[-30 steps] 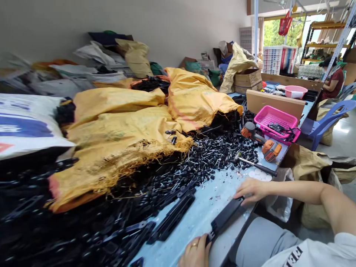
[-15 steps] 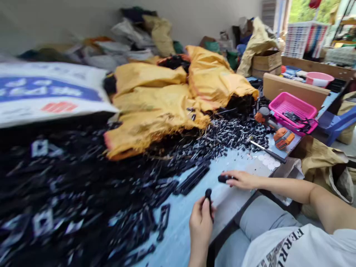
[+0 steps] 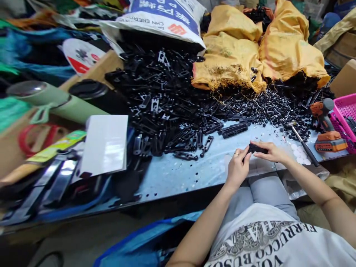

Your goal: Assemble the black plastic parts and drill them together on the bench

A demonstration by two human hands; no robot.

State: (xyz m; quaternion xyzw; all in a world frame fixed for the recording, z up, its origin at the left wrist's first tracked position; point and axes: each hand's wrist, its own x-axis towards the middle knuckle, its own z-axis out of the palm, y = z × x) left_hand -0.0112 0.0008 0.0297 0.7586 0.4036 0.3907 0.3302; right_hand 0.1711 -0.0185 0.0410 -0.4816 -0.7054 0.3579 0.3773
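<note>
Both my hands meet over the front edge of the pale blue table [image 3: 178, 172]. My left hand [image 3: 238, 167] and my right hand [image 3: 271, 151] pinch the two ends of a small black plastic part [image 3: 256, 149], fingers closed on it. A wide heap of black plastic parts [image 3: 178, 96] lies on the table just beyond my hands. A ring shows on my left hand.
Yellow woven sacks [image 3: 286, 48] and a white printed sack [image 3: 167, 18] lie at the back. A hammer [image 3: 302, 142], an orange cordless drill [image 3: 325, 122] and a pink basket [image 3: 346, 111] sit to the right. A white card [image 3: 105, 144] and green tubes [image 3: 55, 100] are left.
The view swung left and down. My hands came together from apart, and both now hold one small black part over the table edge.
</note>
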